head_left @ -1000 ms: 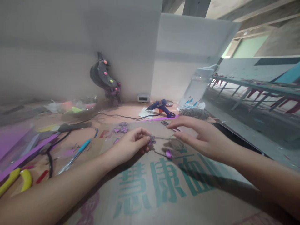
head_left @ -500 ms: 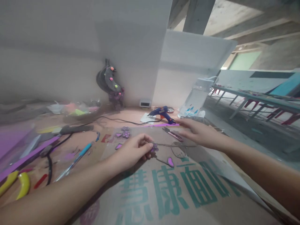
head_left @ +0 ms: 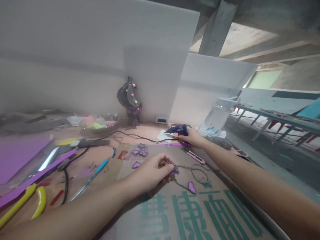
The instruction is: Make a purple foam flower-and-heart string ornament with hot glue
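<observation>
My left hand (head_left: 152, 171) rests on the printed cardboard sheet (head_left: 197, 213), its fingers pinched on a small purple flower piece (head_left: 174, 170) that sits on a thin wire. A pink leaf-shaped piece (head_left: 191, 187) lies on the same wire just to the right. My right hand (head_left: 193, 137) is stretched out to the back of the desk, with its fingers closed round the blue glue gun (head_left: 176, 130). Small pink snips (head_left: 193, 155) lie between my two hands.
Loose purple flowers (head_left: 141, 152) lie ahead of my left hand. A blue pen (head_left: 96, 168), black cable (head_left: 130, 136), yellow-handled pliers (head_left: 30, 201) and purple sheets (head_left: 17, 156) lie to the left. A clear water bottle (head_left: 216, 115) stands at the right and white panels wall the desk.
My right hand left the wire, reached forward past the snips and closed on the glue gun. My left hand stayed pinched on the flower. My head tilted up.
</observation>
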{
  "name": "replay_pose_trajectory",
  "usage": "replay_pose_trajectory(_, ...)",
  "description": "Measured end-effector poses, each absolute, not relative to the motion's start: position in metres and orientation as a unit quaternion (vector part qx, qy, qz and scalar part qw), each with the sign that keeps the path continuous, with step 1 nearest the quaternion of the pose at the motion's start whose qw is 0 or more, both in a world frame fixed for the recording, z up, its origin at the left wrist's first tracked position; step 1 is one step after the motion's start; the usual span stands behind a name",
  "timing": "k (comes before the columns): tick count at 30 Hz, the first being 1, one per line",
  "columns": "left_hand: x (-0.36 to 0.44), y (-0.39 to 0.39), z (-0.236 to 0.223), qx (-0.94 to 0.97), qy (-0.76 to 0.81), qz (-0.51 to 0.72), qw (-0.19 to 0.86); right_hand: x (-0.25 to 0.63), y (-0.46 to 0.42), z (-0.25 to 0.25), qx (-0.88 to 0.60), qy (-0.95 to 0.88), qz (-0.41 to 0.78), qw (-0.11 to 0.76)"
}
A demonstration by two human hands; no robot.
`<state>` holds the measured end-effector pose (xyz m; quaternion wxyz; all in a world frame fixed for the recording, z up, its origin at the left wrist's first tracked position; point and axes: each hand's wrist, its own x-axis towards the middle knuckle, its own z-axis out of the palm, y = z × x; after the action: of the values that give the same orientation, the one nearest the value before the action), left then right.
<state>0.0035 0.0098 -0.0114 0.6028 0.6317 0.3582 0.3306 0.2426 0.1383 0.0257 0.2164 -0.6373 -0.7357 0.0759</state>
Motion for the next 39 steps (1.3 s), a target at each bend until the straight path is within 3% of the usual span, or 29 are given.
replay_pose_trajectory(5,0.006,0.011,-0.014,0.630,0.348,0.340,0.604,0.238,0.145,0.018,-0.652,-0.701,0.101,0.269)
replay_pose_trajectory(14,0.008,0.009,-0.009,0.609,0.365,0.341,0.616,0.241,0.116,0.037,-0.550,-0.694,0.268,0.378)
replay_pose_trajectory(20,0.010,0.011,-0.013,0.586,0.356,0.352,0.637,0.246,0.067,0.052,-0.503,-0.700,0.321,0.394)
replay_pose_trajectory(24,0.009,0.011,-0.014,0.580,0.358,0.357,0.639,0.252,0.035,0.053,-0.523,-0.696,0.291,0.396)
replay_pose_trajectory(39,0.007,0.011,-0.013,0.568,0.374,0.377,0.628,0.268,-0.006,0.005,-0.503,-0.628,0.379,0.457)
